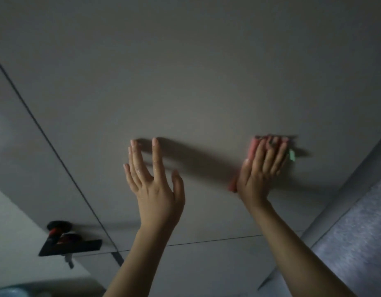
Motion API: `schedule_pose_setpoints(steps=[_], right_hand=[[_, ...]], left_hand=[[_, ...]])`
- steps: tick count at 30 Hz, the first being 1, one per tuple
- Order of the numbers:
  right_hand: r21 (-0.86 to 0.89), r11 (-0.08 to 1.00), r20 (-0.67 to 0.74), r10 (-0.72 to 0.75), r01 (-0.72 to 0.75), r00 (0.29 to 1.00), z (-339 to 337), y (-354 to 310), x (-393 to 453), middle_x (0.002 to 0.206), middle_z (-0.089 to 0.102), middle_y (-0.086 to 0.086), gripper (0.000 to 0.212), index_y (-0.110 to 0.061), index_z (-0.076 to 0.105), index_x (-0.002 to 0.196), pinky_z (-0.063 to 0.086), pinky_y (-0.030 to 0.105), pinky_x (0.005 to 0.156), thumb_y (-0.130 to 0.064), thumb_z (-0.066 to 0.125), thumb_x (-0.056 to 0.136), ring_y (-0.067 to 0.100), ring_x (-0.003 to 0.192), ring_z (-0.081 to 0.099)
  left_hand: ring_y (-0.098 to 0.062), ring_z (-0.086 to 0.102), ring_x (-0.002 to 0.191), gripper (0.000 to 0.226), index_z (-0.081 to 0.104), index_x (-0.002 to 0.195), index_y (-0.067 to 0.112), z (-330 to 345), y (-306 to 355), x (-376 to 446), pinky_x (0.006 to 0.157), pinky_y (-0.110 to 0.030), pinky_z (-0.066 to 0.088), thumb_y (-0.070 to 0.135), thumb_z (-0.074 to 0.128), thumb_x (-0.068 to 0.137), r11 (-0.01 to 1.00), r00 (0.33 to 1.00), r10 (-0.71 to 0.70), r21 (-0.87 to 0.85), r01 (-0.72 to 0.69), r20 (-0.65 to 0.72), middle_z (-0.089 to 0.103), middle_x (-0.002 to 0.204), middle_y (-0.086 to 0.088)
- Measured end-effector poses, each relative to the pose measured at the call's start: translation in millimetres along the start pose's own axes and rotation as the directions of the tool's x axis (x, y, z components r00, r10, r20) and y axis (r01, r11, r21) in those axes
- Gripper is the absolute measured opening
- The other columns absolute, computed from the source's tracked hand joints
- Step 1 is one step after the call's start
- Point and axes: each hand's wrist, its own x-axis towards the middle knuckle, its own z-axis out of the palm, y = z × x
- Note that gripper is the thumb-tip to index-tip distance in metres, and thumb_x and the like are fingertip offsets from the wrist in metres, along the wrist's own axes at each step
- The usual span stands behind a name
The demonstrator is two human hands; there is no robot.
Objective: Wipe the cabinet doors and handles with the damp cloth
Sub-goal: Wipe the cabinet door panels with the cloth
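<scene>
A plain grey cabinet door (pixel 185 82) fills most of the view, seen from below. My right hand (pixel 262 168) presses a pink cloth (pixel 254 147) flat against the door with straight fingers; a green tag (pixel 292 155) pokes out at the cloth's right side. My left hand (pixel 153 183) is raised to the left of it, wet, with fingers spread and straight, fingertips at or near the door surface and holding nothing. No handle shows on this door.
A dark seam (pixel 56 151) separates this door from another panel on the left. A horizontal seam (pixel 206 241) runs below the hands. A black and red fixture (pixel 63 239) hangs at lower left. A textured wall (pixel 356 243) stands on the right.
</scene>
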Motion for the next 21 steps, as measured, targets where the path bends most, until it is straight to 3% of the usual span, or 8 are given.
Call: schedule_pose_setpoints(steps=[3, 6, 9, 12, 15, 16, 18, 21], right_hand=[[0.058, 0.973, -0.082, 0.227, -0.223, 0.970, 9.0, -61.0, 7.0, 0.144, 0.036, 0.026, 0.048, -0.006, 0.027, 0.143, 0.009, 0.048, 0.116, -0.028, 0.024, 0.101, 0.047, 0.135, 0.021], [0.014, 0.999, 0.052, -0.030, 0.030, 0.998, 15.8, -119.8, -26.0, 0.144, 0.032, 0.016, 0.047, -0.015, 0.029, 0.143, 0.007, 0.050, 0.116, -0.030, 0.023, 0.099, 0.042, 0.139, 0.016], [-0.050, 0.975, 0.171, -0.203, 0.214, 0.964, 10.8, -107.6, -50.6, 0.145, 0.037, 0.018, 0.046, -0.018, 0.033, 0.143, 0.011, 0.052, 0.115, -0.028, 0.019, 0.100, 0.041, 0.138, 0.019], [-0.072, 0.997, 0.031, -0.016, 0.018, 0.999, 6.1, -85.2, -25.4, 0.143, 0.039, 0.027, 0.049, -0.011, 0.024, 0.147, 0.007, 0.044, 0.116, -0.029, 0.017, 0.102, 0.046, 0.134, 0.021], [0.057, 0.969, -0.138, 0.245, -0.239, 0.960, 14.8, -115.5, 18.1, 0.146, 0.036, 0.025, 0.053, -0.002, 0.031, 0.144, 0.005, 0.041, 0.117, -0.033, 0.018, 0.103, 0.043, 0.137, 0.019], [0.070, 0.979, -0.145, 0.199, -0.191, 0.969, 19.2, -137.7, 19.7, 0.146, 0.038, 0.023, 0.052, -0.004, 0.033, 0.143, 0.006, 0.043, 0.116, -0.033, 0.019, 0.102, 0.042, 0.137, 0.020], [0.027, 0.995, -0.079, -0.096, 0.098, 0.992, 26.5, -175.9, -0.7, 0.148, 0.036, 0.016, 0.049, -0.011, 0.033, 0.143, 0.006, 0.045, 0.116, -0.034, 0.024, 0.101, 0.039, 0.138, 0.020], [-0.008, 0.878, 0.082, -0.476, 0.478, 0.876, 29.0, -170.7, -41.7, 0.154, 0.023, -0.001, 0.057, -0.023, 0.025, 0.147, 0.003, 0.044, 0.118, -0.039, 0.033, 0.093, 0.031, 0.141, 0.020]], left_hand=[[-0.026, -0.008, 0.146, 0.069, 0.016, 0.151, 0.014, -16.8, -29.0, -0.8, 0.117, -0.048, 0.000, 0.025, 0.043, 0.089, 1.000, 1.000, 0.010, -0.001, -0.010, 0.020, -0.004, 0.158, -0.017], [-0.026, -0.009, 0.146, 0.070, 0.012, 0.152, 0.016, -26.5, -55.2, -2.3, 0.118, -0.047, -0.002, 0.028, 0.040, 0.089, 0.999, 0.998, 0.042, 0.001, -0.043, 0.049, -0.007, 0.158, -0.014], [-0.026, -0.009, 0.146, 0.070, 0.010, 0.152, 0.016, -31.3, -71.7, -7.0, 0.118, -0.048, -0.002, 0.031, 0.039, 0.090, 0.998, 0.996, 0.061, 0.005, -0.062, 0.069, -0.009, 0.158, -0.012], [-0.026, -0.005, 0.147, 0.068, 0.015, 0.152, 0.016, -39.6, -91.6, -8.8, 0.118, -0.050, 0.002, 0.033, 0.037, 0.090, 0.998, 0.996, 0.068, -0.006, -0.068, 0.056, -0.005, 0.159, -0.012], [-0.024, 0.001, 0.147, 0.068, 0.016, 0.152, 0.017, -44.3, -110.9, -5.4, 0.117, -0.049, 0.002, 0.033, 0.036, 0.089, 0.996, 0.996, 0.087, 0.010, -0.087, 0.024, 0.002, 0.159, -0.011], [-0.024, 0.004, 0.146, 0.068, 0.016, 0.151, 0.018, -44.1, -115.8, -4.3, 0.117, -0.049, 0.002, 0.033, 0.036, 0.088, 0.994, 0.994, 0.103, 0.024, -0.104, 0.018, 0.006, 0.158, -0.011], [-0.026, 0.008, 0.145, 0.069, 0.018, 0.151, 0.018, -40.4, -123.5, -5.3, 0.117, -0.049, 0.003, 0.035, 0.036, 0.087, 0.991, 0.992, 0.127, 0.048, -0.127, -0.005, 0.010, 0.157, -0.012], [-0.027, 0.007, 0.145, 0.068, 0.019, 0.150, 0.019, -35.9, -134.8, -8.9, 0.117, -0.050, 0.004, 0.038, 0.034, 0.087, 0.988, 0.991, 0.128, 0.095, -0.124, -0.036, 0.010, 0.157, -0.013]])
